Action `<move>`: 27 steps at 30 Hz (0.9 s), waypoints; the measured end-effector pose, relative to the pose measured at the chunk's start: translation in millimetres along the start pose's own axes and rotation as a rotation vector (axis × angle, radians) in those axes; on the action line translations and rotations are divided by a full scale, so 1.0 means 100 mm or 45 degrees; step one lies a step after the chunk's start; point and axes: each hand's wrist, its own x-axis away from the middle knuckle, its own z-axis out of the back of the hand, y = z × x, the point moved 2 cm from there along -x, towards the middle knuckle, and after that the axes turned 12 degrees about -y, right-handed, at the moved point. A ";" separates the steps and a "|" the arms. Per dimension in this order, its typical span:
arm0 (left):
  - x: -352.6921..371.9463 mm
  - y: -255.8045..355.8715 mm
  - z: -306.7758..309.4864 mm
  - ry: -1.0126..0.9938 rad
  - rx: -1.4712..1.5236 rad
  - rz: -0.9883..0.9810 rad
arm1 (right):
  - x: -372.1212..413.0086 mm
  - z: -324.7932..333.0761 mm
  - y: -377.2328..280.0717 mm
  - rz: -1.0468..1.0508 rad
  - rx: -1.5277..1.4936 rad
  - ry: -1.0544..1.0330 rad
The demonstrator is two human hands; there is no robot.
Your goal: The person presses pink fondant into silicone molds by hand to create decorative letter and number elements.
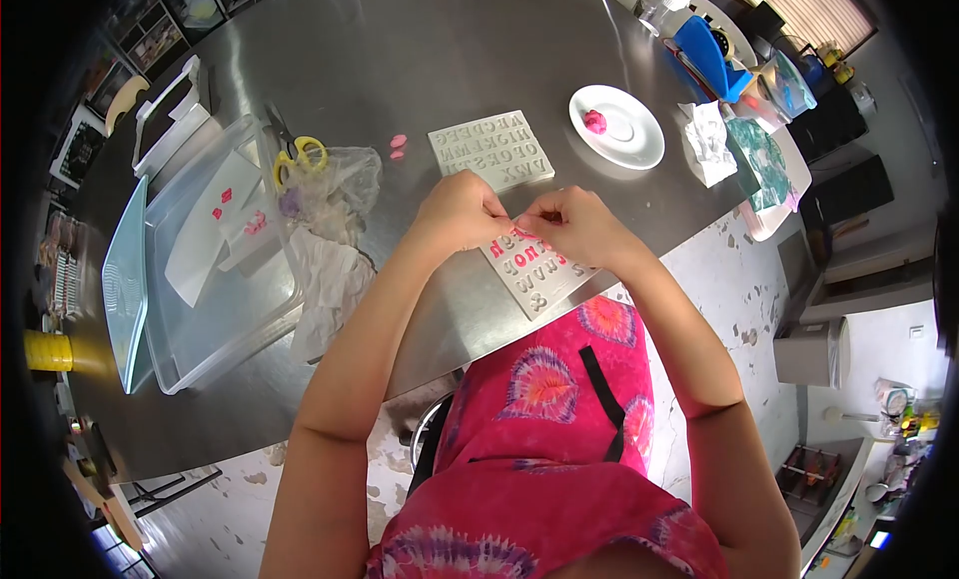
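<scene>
A pale letter mold (510,271) lies near the table's front edge, several of its lowercase letter hollows filled with pink dough (521,259). Over its far end, my left hand (463,211) and my right hand (579,222) meet, fingertips pinched close together. Pink shows right beneath the fingertips, but whatever is between them is too small and hidden to name. Just beyond my hands sits a second pale mold (491,149) with capital letters. To its right, a white saucer (639,149) carries a pink lump of dough (594,121).
Left of my arms stand a clear plastic tray (190,354) holding paper with pink pieces, a crumpled plastic bag (345,179), yellow-handled scissors (300,159) and white tissue (330,289). Two small pink pieces (398,146) lie on the metal table. Crumpled tissue (707,144) is at the right edge.
</scene>
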 end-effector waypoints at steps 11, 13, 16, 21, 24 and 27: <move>-0.01 0.00 -0.02 -0.013 -0.004 -0.095 | 0.10 -0.16 0.02 0.434 0.429 0.136; 0.00 0.04 -0.03 0.013 -0.003 0.003 | 0.11 -0.13 0.01 0.490 0.472 0.097; 0.07 0.15 -0.02 0.056 -0.102 0.109 | 0.12 -0.10 0.00 0.462 0.366 0.051; 0.02 0.04 -0.02 0.003 -0.019 0.053 | 0.11 -0.14 -0.02 0.286 0.200 0.200; 0.01 0.05 -0.04 0.015 -0.021 0.044 | 0.10 -0.15 0.01 0.349 0.184 0.212; 0.04 0.11 -0.04 0.057 -0.107 0.050 | 0.08 -0.19 0.04 0.402 0.149 0.229</move>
